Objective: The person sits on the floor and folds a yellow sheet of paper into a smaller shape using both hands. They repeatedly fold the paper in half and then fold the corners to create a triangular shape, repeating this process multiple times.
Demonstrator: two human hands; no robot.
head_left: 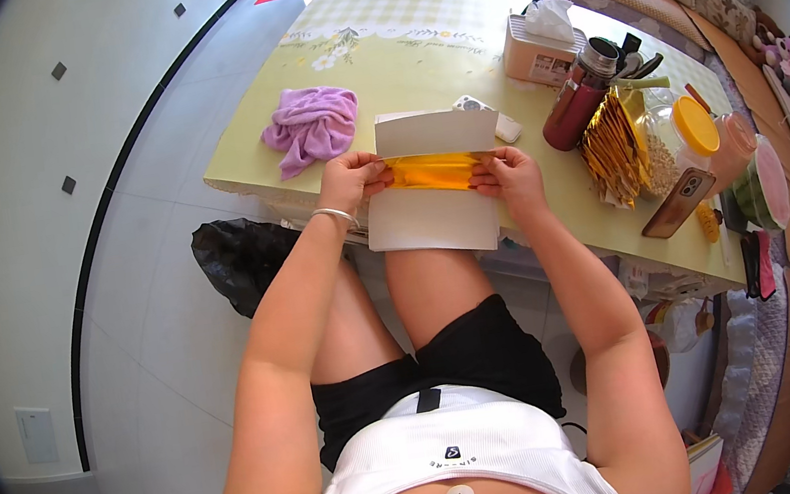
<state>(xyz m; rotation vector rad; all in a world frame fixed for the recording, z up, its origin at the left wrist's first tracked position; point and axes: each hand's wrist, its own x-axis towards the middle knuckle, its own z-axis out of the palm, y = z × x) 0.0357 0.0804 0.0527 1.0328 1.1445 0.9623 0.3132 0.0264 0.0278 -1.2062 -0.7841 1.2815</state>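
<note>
A shiny gold foil sheet (435,172) is stretched between my two hands at the near edge of the table. My left hand (352,182) pinches its left end, and my right hand (509,177) pinches the right end. White paper (434,221) lies just below the foil, over the table edge and above my thigh. Another white panel (436,133) rises behind it; I cannot tell whether foil and white parts are joined. Left of my hands, a crumpled purple cloth (312,125) rests on the table (389,61).
To the right stand a tissue box (540,57), a dark red flask (578,100), a bundle of folded gold foil pieces (616,150), a jar with a yellow lid (694,125) and a phone (680,203). A small white device (506,127) lies behind my right hand. A black bag (244,265) hangs below the table's left side.
</note>
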